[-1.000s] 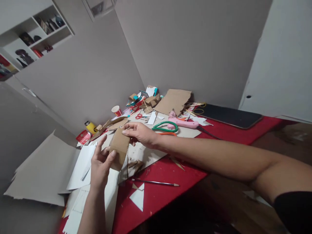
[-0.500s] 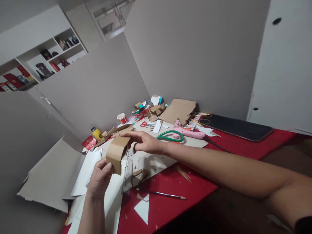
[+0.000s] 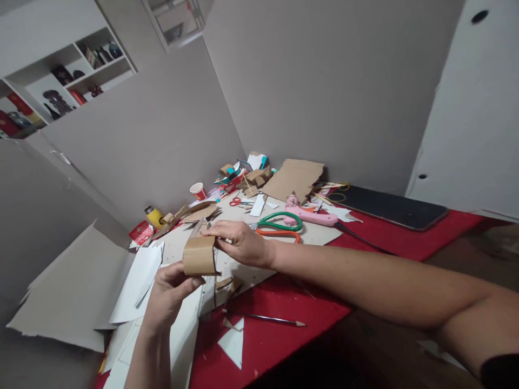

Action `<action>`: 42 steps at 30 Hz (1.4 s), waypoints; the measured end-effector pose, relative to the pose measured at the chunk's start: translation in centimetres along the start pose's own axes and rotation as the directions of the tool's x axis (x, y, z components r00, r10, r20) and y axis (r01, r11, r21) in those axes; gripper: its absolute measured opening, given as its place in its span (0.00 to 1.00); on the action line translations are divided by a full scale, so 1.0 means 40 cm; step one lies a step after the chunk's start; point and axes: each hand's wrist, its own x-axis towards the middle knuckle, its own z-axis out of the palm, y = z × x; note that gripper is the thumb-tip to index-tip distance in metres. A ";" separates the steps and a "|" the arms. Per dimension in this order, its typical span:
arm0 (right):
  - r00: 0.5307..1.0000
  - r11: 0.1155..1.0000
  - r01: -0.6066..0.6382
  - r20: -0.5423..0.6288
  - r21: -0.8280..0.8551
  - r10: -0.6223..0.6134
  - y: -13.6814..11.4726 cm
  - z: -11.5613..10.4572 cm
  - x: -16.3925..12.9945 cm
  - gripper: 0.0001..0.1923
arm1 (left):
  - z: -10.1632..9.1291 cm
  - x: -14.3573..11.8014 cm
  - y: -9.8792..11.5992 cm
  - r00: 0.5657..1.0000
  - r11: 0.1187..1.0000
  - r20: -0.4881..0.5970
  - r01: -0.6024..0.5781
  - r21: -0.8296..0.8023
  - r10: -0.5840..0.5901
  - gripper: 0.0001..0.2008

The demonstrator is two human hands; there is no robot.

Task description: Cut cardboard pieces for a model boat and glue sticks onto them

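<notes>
A bent piece of brown cardboard (image 3: 199, 258) is held up over the table between both hands. My left hand (image 3: 172, 289) grips its lower left edge, thumb underneath and fingers behind. At its upper right edge, my right hand (image 3: 243, 243) pinches the cardboard, with the fingertips lying along the top. Beyond my right hand lie large scissors with a green and an orange handle loop (image 3: 279, 221). A pencil (image 3: 265, 319) and a white paper triangle (image 3: 233, 343) rest on the red cloth below the hands.
A pink glue gun (image 3: 310, 215), a flat cardboard sheet (image 3: 294, 178) and a dark flat panel (image 3: 389, 207) lie toward the back right. Further left stand a paper cup (image 3: 198, 191) and a yellow bottle (image 3: 154, 217). White paper sheets (image 3: 138, 281) cover the left side.
The cardboard has been turned, so its bent front face now points more toward me. My left thumb has shifted beneath its lower edge. The camera view has moved slightly.
</notes>
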 end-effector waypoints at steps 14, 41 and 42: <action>0.992 0.993 -0.089 0.086 -0.083 0.096 0.013 0.007 -0.015 0.13 | 0.007 0.004 -0.002 0.982 0.996 -0.179 0.040 -0.085 -0.055 0.10; 0.990 0.966 0.013 0.142 -0.259 0.025 0.007 -0.003 -0.013 0.12 | 0.019 0.007 -0.030 0.949 1.000 -0.315 -0.028 -0.009 0.023 0.10; 0.985 0.967 -0.018 0.164 -0.254 0.061 0.008 0.000 -0.015 0.12 | 0.020 0.012 -0.031 0.941 0.998 -0.337 -0.041 -0.041 0.025 0.10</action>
